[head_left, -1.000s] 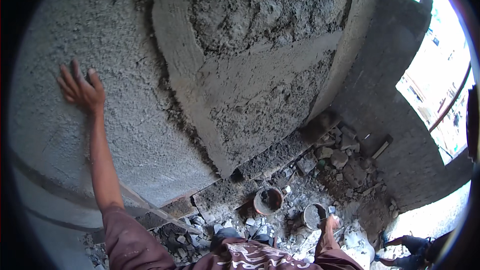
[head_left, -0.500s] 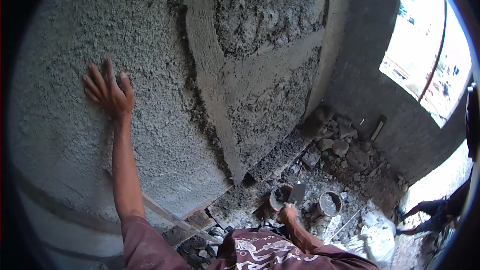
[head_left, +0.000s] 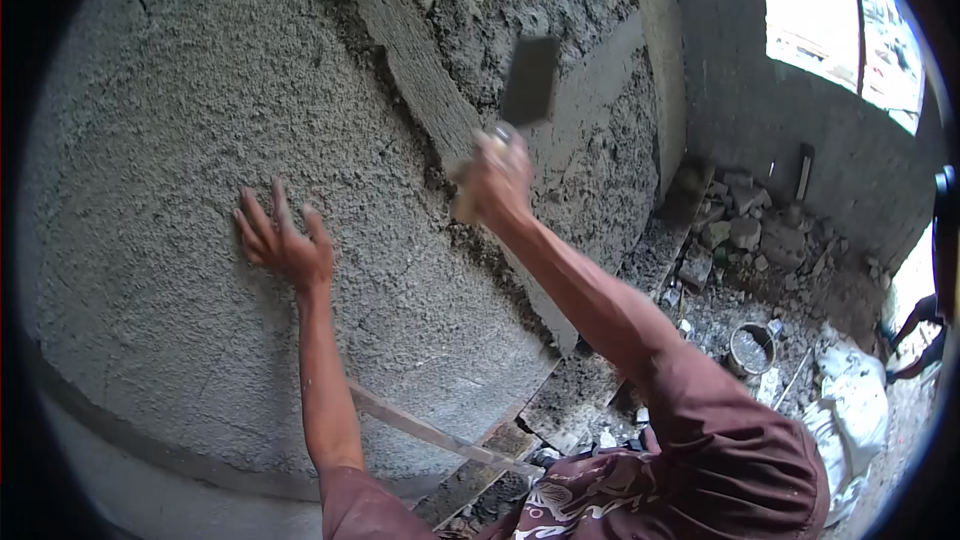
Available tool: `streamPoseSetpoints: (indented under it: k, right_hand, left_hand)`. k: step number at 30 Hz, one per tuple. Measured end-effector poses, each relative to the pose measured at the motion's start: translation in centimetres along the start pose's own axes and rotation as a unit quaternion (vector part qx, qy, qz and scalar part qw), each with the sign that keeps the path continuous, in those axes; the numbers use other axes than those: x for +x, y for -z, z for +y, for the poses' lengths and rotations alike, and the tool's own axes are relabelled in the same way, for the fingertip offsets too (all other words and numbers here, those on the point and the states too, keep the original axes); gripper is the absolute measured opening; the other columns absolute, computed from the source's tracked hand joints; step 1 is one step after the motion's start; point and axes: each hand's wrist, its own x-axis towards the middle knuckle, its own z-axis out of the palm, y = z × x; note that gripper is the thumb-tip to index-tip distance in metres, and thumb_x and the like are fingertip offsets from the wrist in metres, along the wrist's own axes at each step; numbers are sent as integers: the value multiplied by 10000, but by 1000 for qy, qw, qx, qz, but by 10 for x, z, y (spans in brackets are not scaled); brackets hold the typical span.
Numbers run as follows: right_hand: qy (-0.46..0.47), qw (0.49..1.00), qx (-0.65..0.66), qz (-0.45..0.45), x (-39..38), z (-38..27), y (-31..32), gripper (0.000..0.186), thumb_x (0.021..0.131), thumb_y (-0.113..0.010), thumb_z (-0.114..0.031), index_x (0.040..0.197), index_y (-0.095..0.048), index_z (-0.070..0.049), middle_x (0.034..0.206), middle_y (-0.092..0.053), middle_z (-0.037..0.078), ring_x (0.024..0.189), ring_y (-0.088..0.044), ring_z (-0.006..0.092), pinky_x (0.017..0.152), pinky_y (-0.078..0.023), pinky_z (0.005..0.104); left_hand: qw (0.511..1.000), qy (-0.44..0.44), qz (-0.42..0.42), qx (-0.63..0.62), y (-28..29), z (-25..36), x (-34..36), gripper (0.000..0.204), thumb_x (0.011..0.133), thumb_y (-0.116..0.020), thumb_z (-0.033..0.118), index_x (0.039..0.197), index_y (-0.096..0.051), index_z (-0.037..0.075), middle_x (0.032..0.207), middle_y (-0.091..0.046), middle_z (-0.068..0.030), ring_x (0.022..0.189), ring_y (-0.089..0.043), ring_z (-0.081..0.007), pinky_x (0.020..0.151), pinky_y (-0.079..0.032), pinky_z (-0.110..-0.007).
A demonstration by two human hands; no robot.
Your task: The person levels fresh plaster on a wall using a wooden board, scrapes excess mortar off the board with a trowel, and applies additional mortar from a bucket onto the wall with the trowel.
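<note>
My left hand (head_left: 287,243) rests on the rough grey plastered wall (head_left: 210,130), its fingers spread and nothing in them. Raised in front of the wall, my right hand (head_left: 497,180) is closed round the handle of a trowel (head_left: 531,80). The trowel's flat dark blade points up, over the edge of a patch of coarse wet mortar (head_left: 480,25). Hand and blade are a little blurred by motion. Between the two hands runs a smoother raised mortar strip (head_left: 415,55) with a ragged edge. I cannot tell whether the blade touches the wall.
A bucket of grey mix (head_left: 752,348) stands on the ground to the right. Beyond it lie broken stones (head_left: 745,230) and a white sack (head_left: 850,390). A long straight bar (head_left: 430,430) leans low beside my left arm. Another person's leg (head_left: 915,325) shows at the far right.
My right hand has lifted the trowel from beside the buckets up to the wall. The view has shifted; my left hand stays spread on the plaster.
</note>
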Motion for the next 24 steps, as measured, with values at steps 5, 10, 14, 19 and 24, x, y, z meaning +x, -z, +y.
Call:
streamPoseSetpoints:
  k: [5,10,14,19,24]
  right_hand:
    - [-16,997,73,28,72,-8,-109,329,874,-538,-171,1110,-355,-36,889,-512,154,654,-591,219,465,-553,330]
    - [101,991,7,86,56,-2,-151,274,900,-508,-160,1083,-329,-62,868,-505,156,656,-588,218,423,-514,325]
    - [-40,976,213,-27,25,-23,-143,269,914,-486,-158,1117,-329,-81,811,-486,118,619,-557,194,431,-501,312]
    - [-232,809,509,-179,-12,-92,-97,250,903,-479,-186,1065,-356,-41,730,-461,63,546,-497,144,458,-506,290]
    - [107,952,271,-89,-36,-108,-3,257,872,-575,-202,1015,-452,-28,763,-525,84,586,-549,137,457,-527,279]
  left_hand:
    - [992,45,73,90,26,-60,-9,482,888,-436,406,1325,-459,203,1460,-250,-138,1340,-189,-384,1046,-131,-548]
    - [989,28,64,127,35,-75,-15,501,913,-379,410,1337,-434,150,1467,-199,-180,1357,-125,-399,1051,-82,-560]
    - [991,33,51,122,32,-74,-20,514,914,-370,425,1344,-425,148,1470,-192,-179,1357,-125,-400,1050,-83,-558]
    - [992,22,56,115,36,-76,-21,520,908,-377,432,1346,-425,155,1470,-191,-179,1355,-128,-405,1047,-88,-563]
    - [993,22,40,109,34,-81,-26,535,898,-390,444,1349,-419,157,1470,-188,-183,1348,-133,-419,1042,-94,-571]
